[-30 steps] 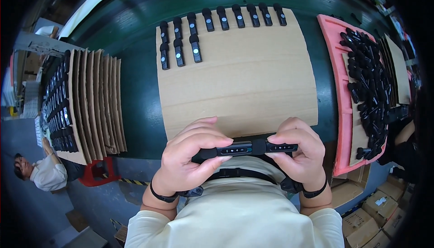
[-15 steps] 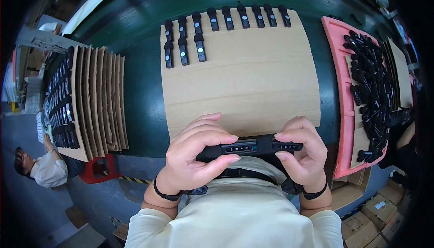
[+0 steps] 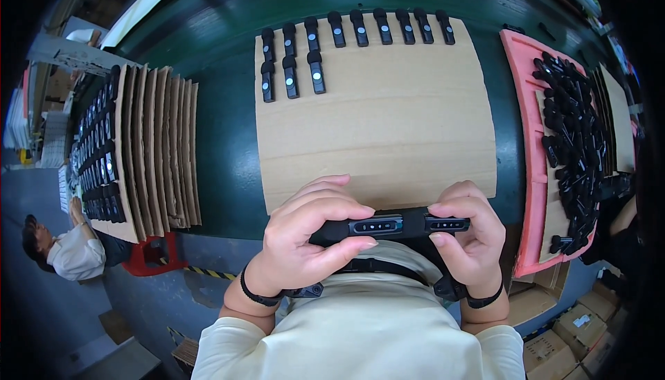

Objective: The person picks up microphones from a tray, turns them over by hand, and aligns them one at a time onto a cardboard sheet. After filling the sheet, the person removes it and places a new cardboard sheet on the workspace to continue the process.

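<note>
We see two small black microphones, a left microphone (image 3: 375, 225) and a right microphone (image 3: 447, 224), end to end in front of the person's tummy, by the near edge of a brown cardboard sheet (image 3: 381, 144). The left hand (image 3: 294, 241) pinches the left microphone with thumb and finger, and the right hand (image 3: 478, 241) holds the right microphone the same way. The fingers get in our way and hide bits of both microphones, and the left hand covers part of the sheet's near edge. On the sheet we count nine microphones in the far row (image 3: 358, 29) and three in the next row (image 3: 291, 78), over on the left. The sheet lies on a green table (image 3: 225, 144). To its left we see a pile of cardboard (image 3: 159, 158) with rows of microphones on its outer side. To its right a pink tray (image 3: 523, 103) has a messy heap of black microphones (image 3: 575, 144). Farther out we spot a red stool (image 3: 149, 259), a person in a white top (image 3: 76, 252) and some brown boxes (image 3: 575, 328). For labels, we see round pale dots on the laid-out microphones, little light marks on the held ones, and a white label (image 3: 580, 320) on one box, too tiny to read.
</note>
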